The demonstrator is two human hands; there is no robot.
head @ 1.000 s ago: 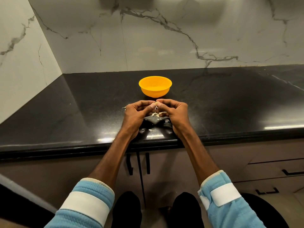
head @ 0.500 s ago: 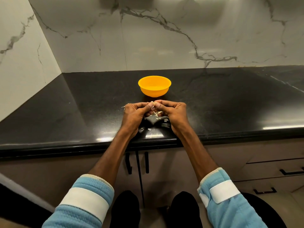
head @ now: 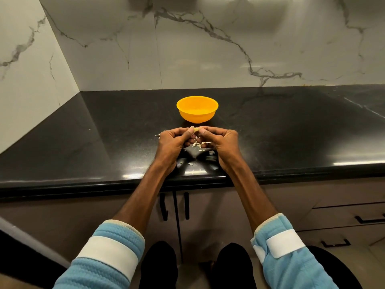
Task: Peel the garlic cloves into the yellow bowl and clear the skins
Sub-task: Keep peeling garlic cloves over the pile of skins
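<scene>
A small pale garlic clove (head: 196, 129) is pinched between the fingertips of my left hand (head: 174, 142) and my right hand (head: 220, 142), which meet just above the black countertop (head: 104, 142). Both hands have their fingers curled inward. Pale skins (head: 200, 144) lie scattered on the counter beneath and between my hands. The yellow bowl (head: 197, 109) stands upright just beyond my hands; from this angle I cannot tell what is in it.
A marble wall rises behind the counter and at the left. The counter's front edge (head: 125, 184) runs below my wrists, with cabinet doors and black handles (head: 164, 207) underneath. A few skin bits (head: 159, 134) lie left of my left hand.
My hands have stayed together in nearly the same spot, shifting slightly. The pale clove now shows at my fingertips, and more skin flakes hang and lie between my hands.
</scene>
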